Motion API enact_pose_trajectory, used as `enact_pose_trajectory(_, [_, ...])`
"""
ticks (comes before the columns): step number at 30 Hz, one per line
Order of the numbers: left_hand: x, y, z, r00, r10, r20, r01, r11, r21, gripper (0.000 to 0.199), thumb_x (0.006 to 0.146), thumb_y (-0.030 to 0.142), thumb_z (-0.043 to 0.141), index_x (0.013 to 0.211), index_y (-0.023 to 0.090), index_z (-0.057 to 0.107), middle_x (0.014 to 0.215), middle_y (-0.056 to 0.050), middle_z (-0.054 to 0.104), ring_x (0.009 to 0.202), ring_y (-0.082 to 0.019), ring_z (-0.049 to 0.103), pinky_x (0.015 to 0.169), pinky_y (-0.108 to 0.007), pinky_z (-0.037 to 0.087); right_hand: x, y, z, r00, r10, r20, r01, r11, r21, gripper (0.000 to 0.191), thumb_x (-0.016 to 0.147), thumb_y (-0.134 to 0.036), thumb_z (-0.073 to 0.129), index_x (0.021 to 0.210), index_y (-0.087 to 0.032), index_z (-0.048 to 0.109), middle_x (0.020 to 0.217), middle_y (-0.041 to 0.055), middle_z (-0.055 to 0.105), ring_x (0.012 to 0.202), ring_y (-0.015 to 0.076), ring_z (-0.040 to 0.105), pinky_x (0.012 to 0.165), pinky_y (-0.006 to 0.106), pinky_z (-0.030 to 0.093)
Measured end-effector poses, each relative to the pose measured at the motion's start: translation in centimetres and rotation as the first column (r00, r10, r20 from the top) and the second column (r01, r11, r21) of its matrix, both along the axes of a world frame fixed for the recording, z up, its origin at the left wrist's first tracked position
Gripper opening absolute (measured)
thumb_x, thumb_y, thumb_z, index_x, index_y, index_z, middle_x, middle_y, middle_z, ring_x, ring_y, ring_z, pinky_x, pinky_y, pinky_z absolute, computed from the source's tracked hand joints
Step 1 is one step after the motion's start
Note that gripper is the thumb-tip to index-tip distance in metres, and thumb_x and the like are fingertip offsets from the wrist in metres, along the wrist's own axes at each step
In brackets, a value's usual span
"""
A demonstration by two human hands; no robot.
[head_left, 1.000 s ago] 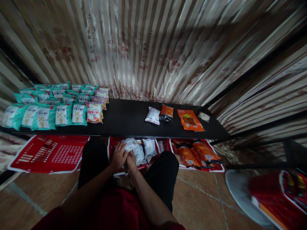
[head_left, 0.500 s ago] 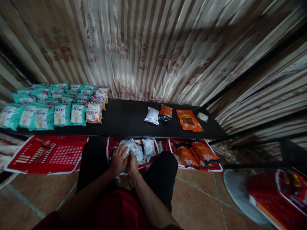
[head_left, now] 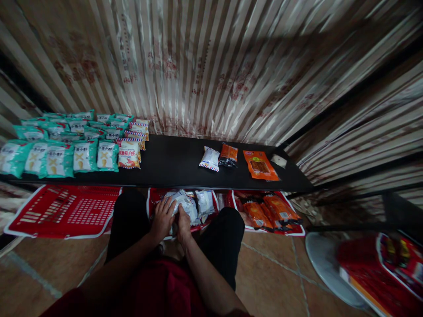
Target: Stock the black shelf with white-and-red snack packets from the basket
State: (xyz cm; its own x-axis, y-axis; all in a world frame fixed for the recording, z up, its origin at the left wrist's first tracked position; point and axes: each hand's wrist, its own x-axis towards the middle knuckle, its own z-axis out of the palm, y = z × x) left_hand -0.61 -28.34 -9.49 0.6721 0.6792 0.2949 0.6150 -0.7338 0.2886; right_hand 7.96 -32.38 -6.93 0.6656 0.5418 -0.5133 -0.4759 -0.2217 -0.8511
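My left hand [head_left: 161, 219] and my right hand [head_left: 183, 225] are close together over the middle red basket [head_left: 150, 194], between my knees. Both grip a white snack packet [head_left: 182, 200]. The left fingers lie bent over its left side, while the right thumb and fingers press its near edge. Part of the packet is hidden by the hands. To its right in the same basket is another white snack packet [head_left: 205, 203]. A single white packet [head_left: 209, 159] with a striped edge lies on the black shelf [head_left: 168, 163] above.
Teal snack packets [head_left: 84, 156] stand in rows at the shelf's left, beside cream packets [head_left: 129, 153]. Orange packets [head_left: 228, 155] [head_left: 260, 166] lie rightward. A red basket [head_left: 62, 211] is below left; another [head_left: 301, 230] at right holds orange packets. A grey stool [head_left: 325, 264] stands farther right.
The view has shifted very slightly. My hands stay on the white packet in the middle basket, with only a small shift of the fingers.
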Motion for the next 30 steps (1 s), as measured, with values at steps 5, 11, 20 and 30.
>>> enact_pose_trajectory(5, [-0.3, 0.4, -0.4, 0.999, -0.027, 0.033, 0.027, 1.000, -0.015, 0.048, 0.084, 0.018, 0.042, 0.133, 0.016, 0.043, 0.139, -0.012, 0.043, 0.131, -0.028, 0.032, 0.105, -0.046, 0.027, 0.4, -0.2, 0.1, 0.980, 0.136, 0.146, -0.130, 0.990, -0.052, 0.048, 0.074, -0.061, 0.050, 0.061, -0.016, 0.063, 0.060, 0.0033, 0.065, 0.056, 0.0148, 0.056, 0.055, 0.025, 0.042])
enact_pose_trajectory(11, [-0.5, 1.1, 0.0, 0.998, -0.051, 0.031, 0.053, 0.996, -0.067, 0.044, 0.087, 0.017, 0.036, 0.129, 0.014, 0.046, 0.133, -0.015, 0.049, 0.125, -0.027, 0.041, 0.106, -0.049, 0.025, 1.9, -0.7, 0.0, 0.854, 0.448, 0.265, -0.402, 0.891, -0.211, 0.062, 0.082, -0.064, 0.033, 0.055, -0.017, 0.062, 0.054, 0.0065, 0.063, 0.055, 0.0160, 0.060, 0.057, 0.026, 0.044])
enact_pose_trajectory(20, [-0.9, 2.2, 0.7, 0.993, -0.116, -0.035, 0.104, 0.964, -0.246, 0.045, 0.085, 0.013, 0.034, 0.128, 0.011, 0.046, 0.133, -0.016, 0.048, 0.124, -0.025, 0.043, 0.102, -0.045, 0.034, 1.9, -1.0, 1.5, 0.767, 0.553, 0.327, -0.520, 0.833, -0.189, 0.057, 0.082, -0.062, 0.037, 0.064, -0.016, 0.064, 0.057, 0.0044, 0.065, 0.050, 0.0135, 0.059, 0.053, 0.023, 0.045])
enact_pose_trajectory(30, [-1.2, 2.9, 1.9, 0.985, -0.163, -0.053, 0.136, 0.931, -0.339, 0.042, 0.089, 0.017, 0.029, 0.126, 0.013, 0.047, 0.129, -0.013, 0.053, 0.120, -0.022, 0.048, 0.102, -0.039, 0.036, 2.6, -0.9, 2.5, 0.301, 0.383, 0.873, -0.516, 0.835, -0.188, 0.033, 0.091, -0.036, 0.038, 0.095, -0.018, 0.065, 0.091, 0.0071, 0.068, 0.088, 0.0179, 0.059, 0.083, 0.030, 0.045])
